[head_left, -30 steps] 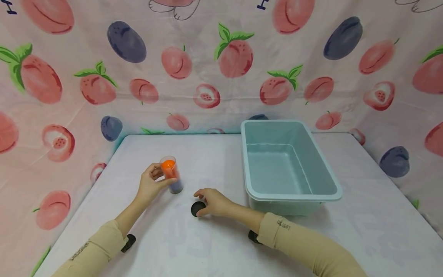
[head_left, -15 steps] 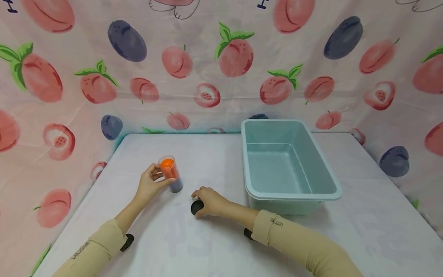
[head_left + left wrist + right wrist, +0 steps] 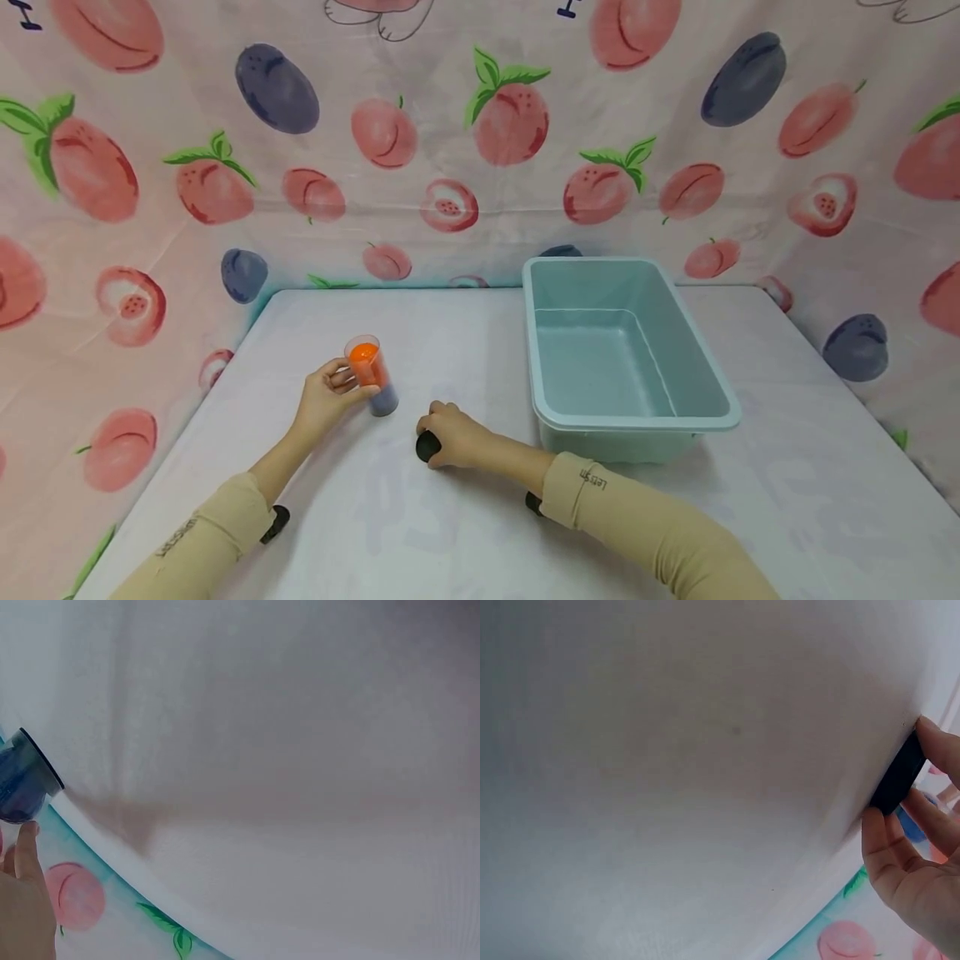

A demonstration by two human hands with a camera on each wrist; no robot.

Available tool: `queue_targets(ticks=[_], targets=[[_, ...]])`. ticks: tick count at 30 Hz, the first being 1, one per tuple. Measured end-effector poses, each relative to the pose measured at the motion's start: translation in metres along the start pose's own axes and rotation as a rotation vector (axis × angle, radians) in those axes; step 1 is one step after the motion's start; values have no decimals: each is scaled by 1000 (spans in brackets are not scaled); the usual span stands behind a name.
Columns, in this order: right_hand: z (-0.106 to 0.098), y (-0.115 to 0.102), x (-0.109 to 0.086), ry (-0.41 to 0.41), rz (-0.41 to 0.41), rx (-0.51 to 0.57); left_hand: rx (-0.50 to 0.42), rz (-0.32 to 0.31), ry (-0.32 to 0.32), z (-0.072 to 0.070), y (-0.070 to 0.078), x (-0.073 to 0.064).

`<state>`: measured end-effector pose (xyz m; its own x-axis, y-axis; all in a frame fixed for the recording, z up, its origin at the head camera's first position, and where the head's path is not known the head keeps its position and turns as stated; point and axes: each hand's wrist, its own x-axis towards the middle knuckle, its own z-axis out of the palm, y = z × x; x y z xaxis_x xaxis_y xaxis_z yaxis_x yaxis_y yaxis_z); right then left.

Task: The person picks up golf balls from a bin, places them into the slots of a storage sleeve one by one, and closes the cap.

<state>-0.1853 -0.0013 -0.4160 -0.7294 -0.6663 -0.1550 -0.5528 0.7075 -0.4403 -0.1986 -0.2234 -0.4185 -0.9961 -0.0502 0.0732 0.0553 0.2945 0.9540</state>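
In the head view my left hand [image 3: 324, 402] grips a clear cylindrical container [image 3: 383, 398] between thumb and fingers, left of the table's middle. An orange ball [image 3: 364, 352] shows near its top, with something blue-purple below it. The container's dark-edged base [image 3: 46, 761] shows at the left edge of the left wrist view. My right hand [image 3: 463, 438] pinches a round black lid [image 3: 428, 446] by its rim, to the right of and nearer than the container. In the right wrist view the lid [image 3: 898, 776] is seen edge-on, close over the white tabletop, between thumb and fingertips.
A pale blue-green plastic basin [image 3: 534, 375] stands right of my right hand, with nothing in it. The white table [image 3: 337, 533] ends at the back against a fruit-printed cloth [image 3: 480, 217]. Dark bands [image 3: 277, 523] show at the sleeve cuffs.
My right hand has moved slightly left, and its fingers have drawn in around the black lid. The left hand and the container have hardly moved.
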Motion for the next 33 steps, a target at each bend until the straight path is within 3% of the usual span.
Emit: queue_targets(ticks=[14,24,28,33], targets=[[-14,5,6,79,-19,118,15,-36,25,0,6,-2],[-22,6,12,150,5,187,39,-17,24,-1,4,-1],[-23,5,13,193,-9,197,45,-15,31,-1,1,0],[-25,4,14,284,-14,284,49,-12,32,-1,0,0]])
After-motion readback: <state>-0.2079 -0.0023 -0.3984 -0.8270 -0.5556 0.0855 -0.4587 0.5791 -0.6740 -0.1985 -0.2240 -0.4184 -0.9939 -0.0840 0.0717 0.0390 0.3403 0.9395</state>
